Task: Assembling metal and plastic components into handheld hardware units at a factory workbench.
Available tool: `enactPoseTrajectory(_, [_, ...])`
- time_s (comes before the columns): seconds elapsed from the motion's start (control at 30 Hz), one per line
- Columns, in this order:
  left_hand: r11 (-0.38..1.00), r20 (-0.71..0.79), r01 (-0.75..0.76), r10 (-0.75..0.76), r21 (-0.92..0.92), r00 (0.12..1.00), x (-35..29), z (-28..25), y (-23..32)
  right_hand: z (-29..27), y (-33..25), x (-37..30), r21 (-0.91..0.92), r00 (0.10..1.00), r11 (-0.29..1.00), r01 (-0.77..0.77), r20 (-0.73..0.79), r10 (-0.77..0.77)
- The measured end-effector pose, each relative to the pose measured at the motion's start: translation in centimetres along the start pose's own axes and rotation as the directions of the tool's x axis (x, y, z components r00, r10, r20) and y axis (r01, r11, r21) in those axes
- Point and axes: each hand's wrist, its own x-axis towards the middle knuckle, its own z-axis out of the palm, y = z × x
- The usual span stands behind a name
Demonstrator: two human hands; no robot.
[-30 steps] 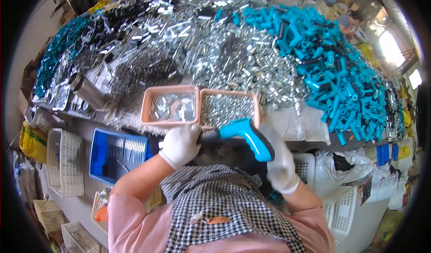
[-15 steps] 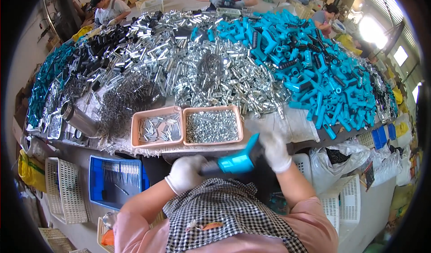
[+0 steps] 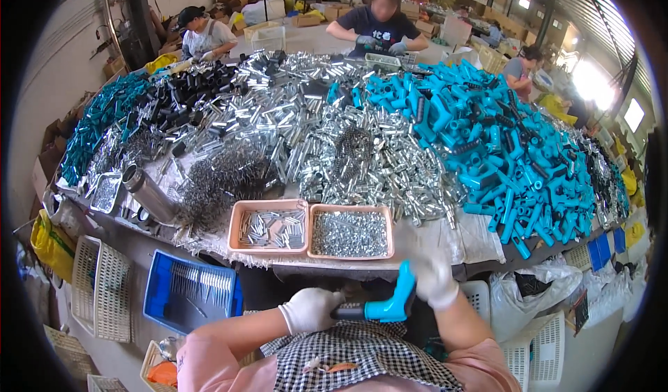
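My left hand point(image 3: 311, 310), in a white glove, is closed around the black ribbed grip of a teal pistol-shaped plastic housing point(image 3: 390, 308). I hold it over my lap, its grip pointing left and its teal end angled upward. Beside that upper end is my gloved right hand point(image 3: 437, 284); motion smears its fingers, so whether they hold anything cannot be made out. Just past my hands, at the table's near edge, a pink tray point(image 3: 268, 251) contains thin silver pins. Touching it on the right, another pink tray point(image 3: 350, 256) is full of small metal pieces.
Heaps of silver metal parts point(image 3: 390, 173), dark springs point(image 3: 226, 180) and teal housings point(image 3: 515, 162) cover the table. A steel flask point(image 3: 149, 196) leans at left. Below stand a blue bin point(image 3: 154, 288) and white baskets point(image 3: 104, 294). Several people work across the table.
The view has tilted up, showing more of the room. The teal housing has turned so its end points more upward. My left hand keeps its grip; my right hand remains beside the housing, blurred.
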Motion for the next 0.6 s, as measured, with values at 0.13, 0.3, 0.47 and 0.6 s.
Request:
enactPoseTrajectory(0.13, [0.946,-0.415,0.246,-0.315,-0.213,0.853,1.4,-1.1,-3.8,2.4,-1.3,-1.1,0.293,0.995,0.954,-0.07,-0.053,0.09])
enactPoseTrajectory(0.3, [0.998,-0.001,0.056,-0.056,0.037,0.998,0.6,-1.7,-0.4,-0.7,0.5,1.9,0.103,0.869,0.863,-0.495,0.049,0.492])
enactPoseTrajectory(0.47, [0.926,0.057,0.365,-0.361,-0.1,0.931,1.7,-2.4,-1.7,2.1,-4.3,0.9,-0.13,0.966,0.966,0.222,0.167,-0.199])
enactPoseTrajectory(0.6, [0.944,0.305,0.256,-0.185,-0.21,0.934,2.0,-1.5,-0.3,1.3,-2.1,2.6,-0.716,0.918,0.574,0.397,0.304,-0.256])
